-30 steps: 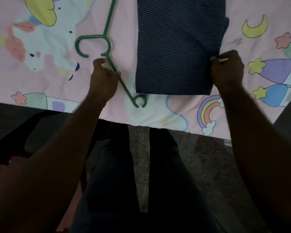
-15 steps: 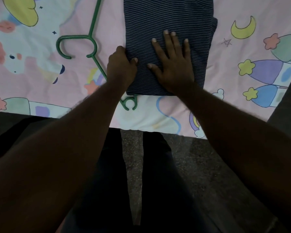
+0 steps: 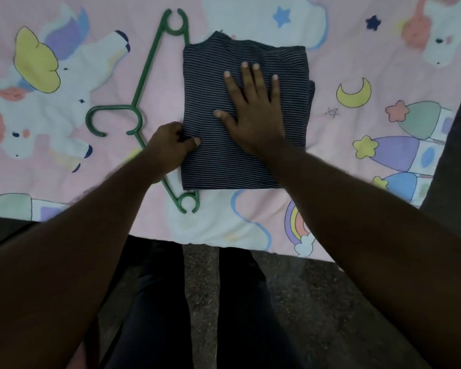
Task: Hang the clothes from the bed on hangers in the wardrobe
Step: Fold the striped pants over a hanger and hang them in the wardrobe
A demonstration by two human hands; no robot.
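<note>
**Head view: folded garment held on bed, hanger beside it**

The folded striped garment [image 3: 224,166] lies on the bed [image 3: 343,145], with the green hanger [image 3: 147,73] just beside its left edge. The right hand [image 3: 253,113] presses flat on the garment, fingers straight and spread. The left hand [image 3: 168,150] pinches the left edge, thumb on top. The fabric is judged light, soft and limp, so it will unfold when lifted. Grasp it at the collar or shoulders.

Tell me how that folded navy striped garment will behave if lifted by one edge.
The folded navy striped garment is probably floppy: lifted where the left hand pinches its edge, the soft layers would likely unfold and drape. It looks light, and should hardly slide on the pink printed bedsheet while the right hand presses it.
</note>
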